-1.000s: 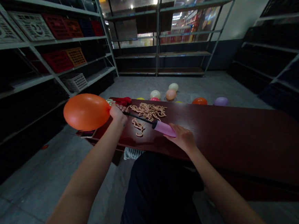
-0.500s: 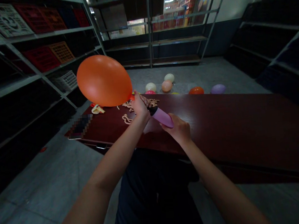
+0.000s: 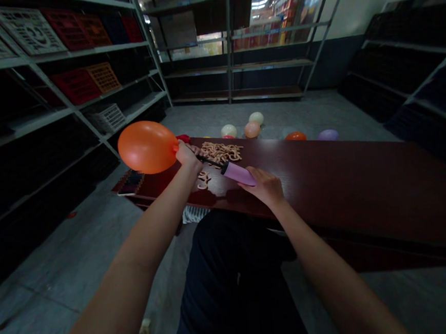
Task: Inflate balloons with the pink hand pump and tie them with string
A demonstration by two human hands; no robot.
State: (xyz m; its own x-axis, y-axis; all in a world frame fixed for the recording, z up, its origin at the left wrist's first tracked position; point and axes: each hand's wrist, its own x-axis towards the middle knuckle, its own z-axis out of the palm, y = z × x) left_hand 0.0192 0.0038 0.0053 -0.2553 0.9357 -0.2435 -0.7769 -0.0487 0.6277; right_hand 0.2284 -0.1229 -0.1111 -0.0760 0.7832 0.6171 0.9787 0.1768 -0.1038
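Observation:
An inflated orange balloon (image 3: 147,147) is on the left, its neck pinched in my left hand (image 3: 188,155). My left hand is closed there, around the near end of a hand pump as well; the pump's nozzle is hidden by the fingers. My right hand (image 3: 265,185) wraps around the pump's pink-purple barrel (image 3: 239,174). A dark rod (image 3: 212,161) shows between the barrel and my left hand. Under and beyond the hands, a pile of tan uninflated long balloons (image 3: 222,151) lies on the dark red table (image 3: 344,188).
A phone-like blurred object (image 3: 130,183) lies at the table's left end. Several inflated balloons, among them a white one (image 3: 256,118) and a purple one (image 3: 327,135), sit on the floor beyond the table. Shelves with crates (image 3: 102,77) stand left; more racks stand behind and right.
My left hand has moved left, away from the right hand, and the pump's dark rod now shows longer. The orange balloon sits lower and looks smaller. The view has shifted slightly.

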